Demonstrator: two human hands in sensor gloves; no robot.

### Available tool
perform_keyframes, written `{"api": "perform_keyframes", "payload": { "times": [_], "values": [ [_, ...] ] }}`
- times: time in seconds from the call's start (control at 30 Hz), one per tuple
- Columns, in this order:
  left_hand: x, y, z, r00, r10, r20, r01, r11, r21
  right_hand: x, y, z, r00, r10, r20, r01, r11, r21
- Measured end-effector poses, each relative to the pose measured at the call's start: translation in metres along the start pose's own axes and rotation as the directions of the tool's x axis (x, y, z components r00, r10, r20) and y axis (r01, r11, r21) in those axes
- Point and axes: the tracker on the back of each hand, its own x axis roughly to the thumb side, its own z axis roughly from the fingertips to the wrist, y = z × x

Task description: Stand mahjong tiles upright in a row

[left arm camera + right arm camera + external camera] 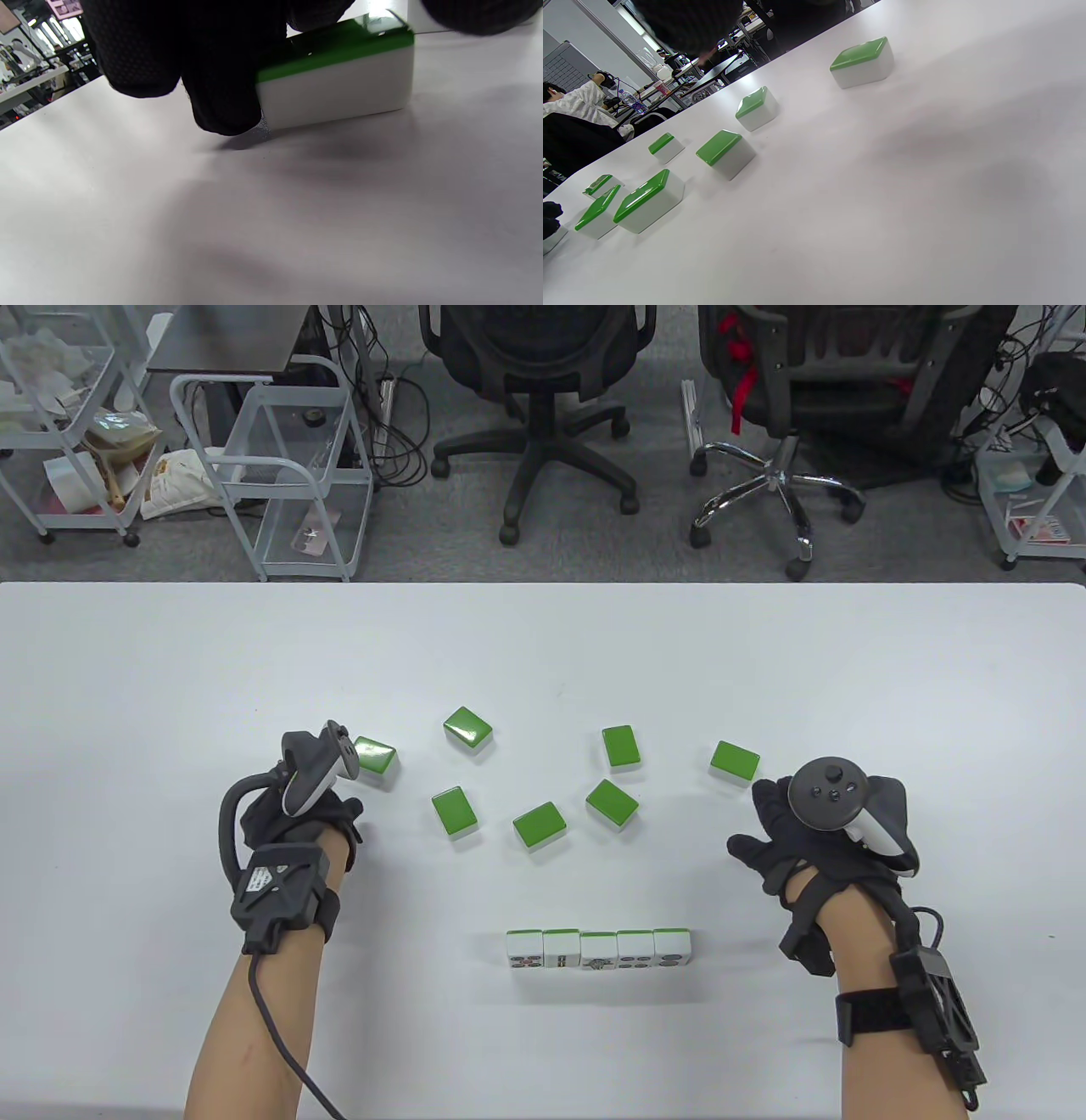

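Five white-faced mahjong tiles stand upright in a row (598,948) near the front of the white table (170,661). Several green-backed tiles lie flat behind it. My left hand (335,819) is at the leftmost flat tile (374,757). In the left wrist view one fingertip (225,110) touches the end of this tile (339,89), which rests on the table, and another finger (479,17) hovers by its other end. My right hand (764,823) is spread open and empty just in front of the rightmost flat tile (735,762), which also shows in the right wrist view (863,61).
Other flat tiles lie at the back (468,728), (621,746) and in the middle (456,812), (539,824), (612,802). Office chairs (534,407) and wire carts (280,466) stand beyond the table's far edge.
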Motion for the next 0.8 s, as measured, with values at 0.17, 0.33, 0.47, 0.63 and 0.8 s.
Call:
{"api": "perform_keyframes", "payload": {
  "times": [0.17,0.33,0.47,0.63,0.8],
  "values": [
    [0.001,-0.001,0.002,0.999,0.000,0.041,0.000,1.000,-0.012,-0.001,-0.002,0.000,1.000,0.003,-0.002,-0.003,1.000,-0.005],
    [-0.005,0.002,0.015,0.990,0.009,0.141,0.001,0.997,-0.072,-0.001,-0.001,0.000,1.000,0.000,-0.003,0.000,1.000,-0.002],
    [-0.005,0.007,0.042,0.943,0.064,0.327,-0.038,0.996,-0.086,0.000,-0.001,0.000,1.000,0.005,0.002,-0.005,1.000,-0.001],
    [0.014,0.005,0.104,0.793,0.060,0.606,0.034,0.989,-0.142,-0.001,-0.001,0.000,1.000,0.003,-0.001,-0.003,1.000,0.001],
    [0.040,-0.004,0.147,0.632,0.115,0.766,0.069,0.977,-0.204,0.000,0.000,0.001,1.000,-0.002,0.001,0.002,1.000,0.005]
  ]
}}
